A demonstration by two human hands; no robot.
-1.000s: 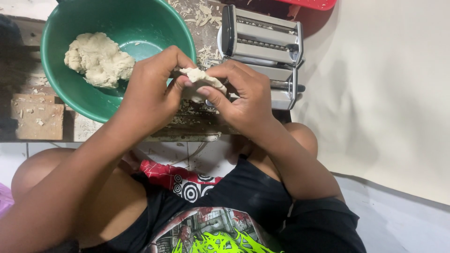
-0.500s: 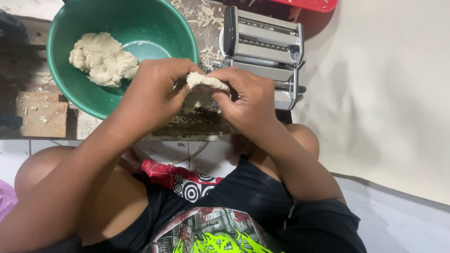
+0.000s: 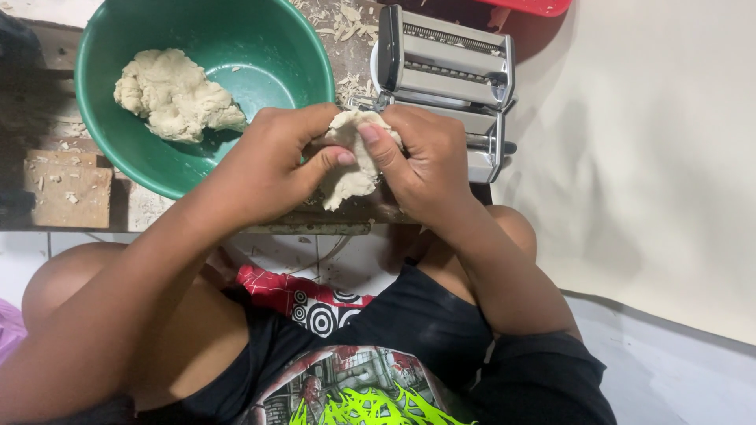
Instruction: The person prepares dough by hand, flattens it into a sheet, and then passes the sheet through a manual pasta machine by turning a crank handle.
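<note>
Both hands, left hand (image 3: 272, 169) and right hand (image 3: 429, 161), grip the dough piece (image 3: 354, 157), now flattened and drooping lower, at the surface's (image 3: 67, 193) near edge.

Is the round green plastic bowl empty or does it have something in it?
Not empty: the round green plastic bowl holds a pale lump of dough against its left side; the rest of its bottom shows bare.

— How much of the dough piece (image 3: 352, 161) shows?

— Only its middle and lower flap; the left hand (image 3: 268, 165) and right hand (image 3: 421, 161) cover its sides.

— And the pasta roller (image 3: 445, 71)?

— Its front base sits behind the right hand, and the crank side is probably hidden too.

— The green bowl (image 3: 260, 47)?

— Its top rim is cut off by the frame's edge, like the red tray (image 3: 524, 6) beyond.
</note>
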